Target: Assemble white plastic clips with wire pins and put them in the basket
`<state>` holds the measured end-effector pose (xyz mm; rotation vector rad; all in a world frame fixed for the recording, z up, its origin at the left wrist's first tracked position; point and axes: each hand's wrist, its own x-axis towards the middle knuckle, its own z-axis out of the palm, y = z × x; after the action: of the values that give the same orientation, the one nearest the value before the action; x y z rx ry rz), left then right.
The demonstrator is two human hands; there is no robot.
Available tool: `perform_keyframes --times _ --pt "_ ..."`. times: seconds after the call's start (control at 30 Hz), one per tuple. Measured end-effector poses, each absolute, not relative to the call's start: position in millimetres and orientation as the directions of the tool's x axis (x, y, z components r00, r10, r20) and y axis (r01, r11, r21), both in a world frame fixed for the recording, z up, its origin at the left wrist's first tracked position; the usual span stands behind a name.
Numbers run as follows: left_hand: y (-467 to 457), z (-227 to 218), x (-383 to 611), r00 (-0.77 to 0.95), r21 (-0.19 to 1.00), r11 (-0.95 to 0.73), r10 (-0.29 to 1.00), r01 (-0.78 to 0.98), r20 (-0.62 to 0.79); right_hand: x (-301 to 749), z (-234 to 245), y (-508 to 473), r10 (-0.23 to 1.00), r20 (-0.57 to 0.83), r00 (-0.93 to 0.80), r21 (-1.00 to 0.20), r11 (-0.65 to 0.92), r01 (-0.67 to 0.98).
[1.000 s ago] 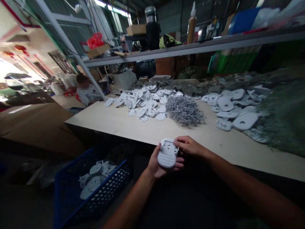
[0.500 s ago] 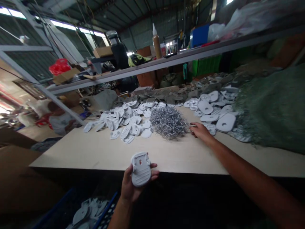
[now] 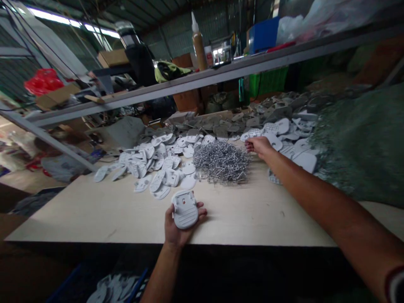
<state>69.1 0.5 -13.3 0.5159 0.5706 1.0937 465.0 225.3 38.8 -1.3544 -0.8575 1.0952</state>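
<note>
Bench (image 3: pixel 252 221) top, of pale board, runs across the view beneath a long shelf (image 3: pixel 176 86). The left hand (image 3: pixel 176 231) rests palm up near the bench edge, its fingers curled lightly around a white plastic housing (image 3: pixel 185 209). The housing lies with its recessed face and small hole upward, its long axis pointing away from the person and leaning slightly left at the far end. The right arm extends forward across the bench, and the right hand (image 3: pixel 260 145) is just beside the right edge of a heap of wire pins (image 3: pixel 221 162), fingers drawn together at the tips. Whether those fingers hold a pin cannot be determined. The right hand is the nearer to the heap; the left hand lies on the near side of it. Loose white plastic parts (image 3: pixel 148 166) lie beyond the left hand, and a blue crate (image 3: pixel 140 280) sits below the bench edge, left of the left forearm.
</note>
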Motion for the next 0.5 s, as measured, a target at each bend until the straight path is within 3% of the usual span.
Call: perform_keyframes --times 0.33,0.5 --pt "8.0 -24.6 71.2 0.275 0.593 0.350 0.937 -0.725 -0.217 493.7 45.3 232.9 0.951 -0.069 0.302 -0.984 -0.116 0.138" --pt "4.3 -20.0 73.1 0.220 0.604 0.327 0.944 -0.727 -0.247 518.2 57.4 232.1 0.958 0.037 0.284 -0.951 -0.053 0.304"
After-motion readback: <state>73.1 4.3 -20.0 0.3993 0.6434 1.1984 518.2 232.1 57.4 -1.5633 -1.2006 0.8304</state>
